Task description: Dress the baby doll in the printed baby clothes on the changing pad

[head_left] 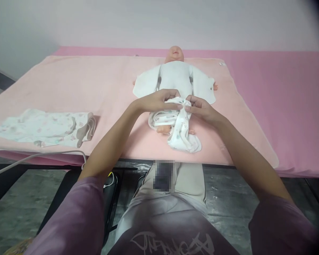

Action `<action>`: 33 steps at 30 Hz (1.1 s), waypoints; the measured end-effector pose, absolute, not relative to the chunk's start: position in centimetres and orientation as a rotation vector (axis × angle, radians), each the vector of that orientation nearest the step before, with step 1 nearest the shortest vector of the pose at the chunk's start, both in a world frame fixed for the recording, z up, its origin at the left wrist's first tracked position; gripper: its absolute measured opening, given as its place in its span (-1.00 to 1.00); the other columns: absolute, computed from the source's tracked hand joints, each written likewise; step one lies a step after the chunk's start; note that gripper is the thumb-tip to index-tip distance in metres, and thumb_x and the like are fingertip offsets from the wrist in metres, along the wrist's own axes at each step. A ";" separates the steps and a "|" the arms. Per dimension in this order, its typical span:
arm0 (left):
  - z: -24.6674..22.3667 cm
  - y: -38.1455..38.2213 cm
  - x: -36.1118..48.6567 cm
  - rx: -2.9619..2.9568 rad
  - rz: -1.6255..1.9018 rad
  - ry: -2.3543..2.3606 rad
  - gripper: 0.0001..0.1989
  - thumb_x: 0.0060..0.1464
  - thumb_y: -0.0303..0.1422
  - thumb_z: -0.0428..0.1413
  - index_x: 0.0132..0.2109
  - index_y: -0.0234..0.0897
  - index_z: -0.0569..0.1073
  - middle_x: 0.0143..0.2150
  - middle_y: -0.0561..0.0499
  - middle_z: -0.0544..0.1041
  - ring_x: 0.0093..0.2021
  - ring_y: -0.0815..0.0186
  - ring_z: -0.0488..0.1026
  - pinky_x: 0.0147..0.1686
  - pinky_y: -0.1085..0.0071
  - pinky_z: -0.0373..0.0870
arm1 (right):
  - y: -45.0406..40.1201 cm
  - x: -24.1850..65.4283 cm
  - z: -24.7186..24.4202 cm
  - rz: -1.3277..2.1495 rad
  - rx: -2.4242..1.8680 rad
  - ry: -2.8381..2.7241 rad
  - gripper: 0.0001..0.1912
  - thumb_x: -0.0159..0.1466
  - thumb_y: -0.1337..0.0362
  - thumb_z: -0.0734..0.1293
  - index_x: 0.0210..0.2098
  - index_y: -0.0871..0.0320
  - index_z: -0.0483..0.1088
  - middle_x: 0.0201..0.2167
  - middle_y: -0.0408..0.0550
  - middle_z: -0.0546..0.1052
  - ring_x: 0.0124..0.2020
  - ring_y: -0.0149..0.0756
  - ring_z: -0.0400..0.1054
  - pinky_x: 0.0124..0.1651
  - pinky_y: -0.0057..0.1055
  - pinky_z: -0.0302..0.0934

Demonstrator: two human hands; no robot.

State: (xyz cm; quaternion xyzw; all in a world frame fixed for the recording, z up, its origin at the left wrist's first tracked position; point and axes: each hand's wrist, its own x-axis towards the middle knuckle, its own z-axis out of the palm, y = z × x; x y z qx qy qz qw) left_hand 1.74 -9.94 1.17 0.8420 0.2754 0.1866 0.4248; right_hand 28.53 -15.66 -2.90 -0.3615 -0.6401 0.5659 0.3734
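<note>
A baby doll (175,55) lies on its back in a white long-sleeved top (175,76), arms out to the sides. Over its lower body is a bunched white printed baby garment (181,124), one end trailing toward me. Bare doll toes (164,129) show at its lower edge. Both hands meet at the garment's upper part: my left hand (162,100) pinches its edge from the left, and my right hand (200,108) grips it from the right. Folds and fingers hide exactly how the cloth sits on the doll's legs.
A folded printed baby cloth (48,127) lies at the left on the peach blanket (108,78). Beneath it is a pink table cover (271,106). A white cable (42,154) runs along the front left edge, near a black chair (110,202). A wall stands behind.
</note>
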 end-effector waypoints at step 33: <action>-2.0 -9.5 1.8 1.716 0.436 0.642 -0.30 0.33 0.17 0.39 0.35 -0.23 0.64 0.17 -0.22 0.76 0.29 -0.11 0.71 0.37 0.02 0.64 | -17.1 30.0 -2.4 1.699 -0.913 -1.924 -0.21 0.28 -0.17 0.71 0.36 0.10 0.66 0.16 0.09 0.76 0.24 0.15 0.62 0.40 0.05 0.51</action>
